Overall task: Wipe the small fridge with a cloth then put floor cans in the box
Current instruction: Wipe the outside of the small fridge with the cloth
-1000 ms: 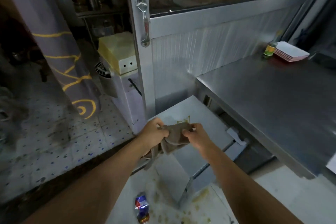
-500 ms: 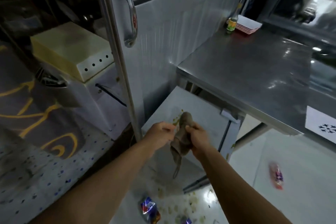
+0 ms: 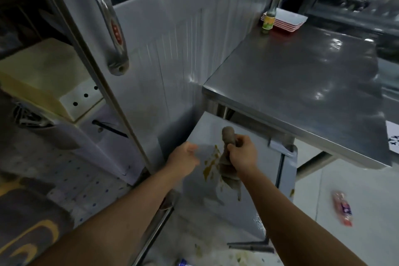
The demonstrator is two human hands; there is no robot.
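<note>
The small grey fridge (image 3: 248, 196) stands low under the steel counter, its top smeared with yellow-brown stains (image 3: 210, 164). My right hand (image 3: 243, 154) is shut on a bunched brown cloth (image 3: 228, 136), which sticks up above the fist and hangs down below it over the fridge top. My left hand (image 3: 183, 161) hovers just left of the cloth, fingers loosely curled, holding nothing. A red can (image 3: 343, 209) lies on the white floor to the right. A blue can (image 3: 183, 262) shows at the bottom edge.
A steel counter (image 3: 302, 84) juts out at the right, above the fridge, with a bottle (image 3: 269, 18) and stacked red-rimmed plates (image 3: 285, 20) at its far end. A tall metal door with a handle (image 3: 108, 28) stands left. Spilled bits litter the floor (image 3: 216, 252) in front.
My left hand has let go of the cloth and moved left. The right hand alone holds it, bunched, over the stained fridge top. The view has moved closer.
</note>
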